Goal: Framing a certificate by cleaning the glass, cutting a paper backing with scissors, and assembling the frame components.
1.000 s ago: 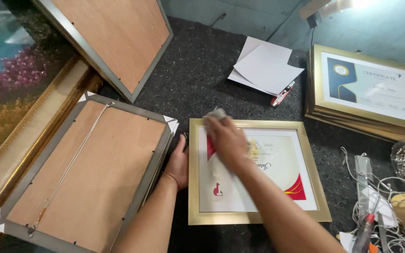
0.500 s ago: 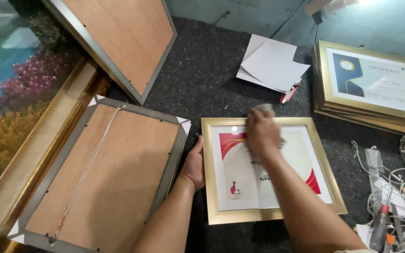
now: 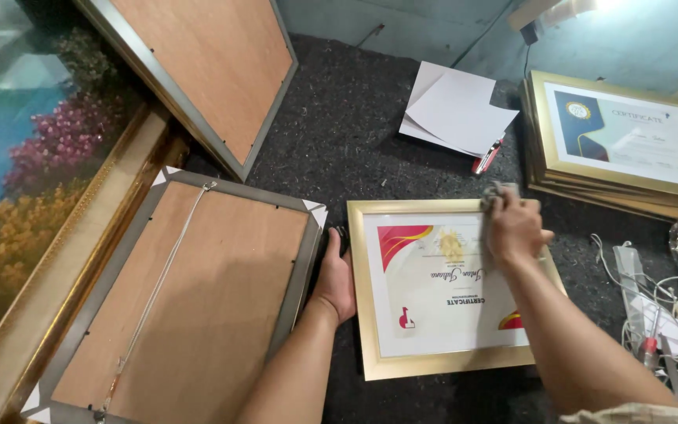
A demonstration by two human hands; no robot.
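Gold frame (image 3: pixel 433 365) beside face-down frame (image 3: pixel 198 290)

Showing glossy gold moulding and shiny glazing on the certificate frame (image 3: pixel 445 290), lying on rough dark felt-like matting (image 3: pixel 355 133). Showing matt brown hardboard on the silver-edged backing (image 3: pixel 190 298) at nine o'clock, smooth white paper sheets (image 3: pixel 457 110) at twelve.

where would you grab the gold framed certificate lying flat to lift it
By its long side rails, from left and right. The gold framed certificate lies flat, glass up; the left hand already braces the left rail while the right hand presses a cloth near the top.
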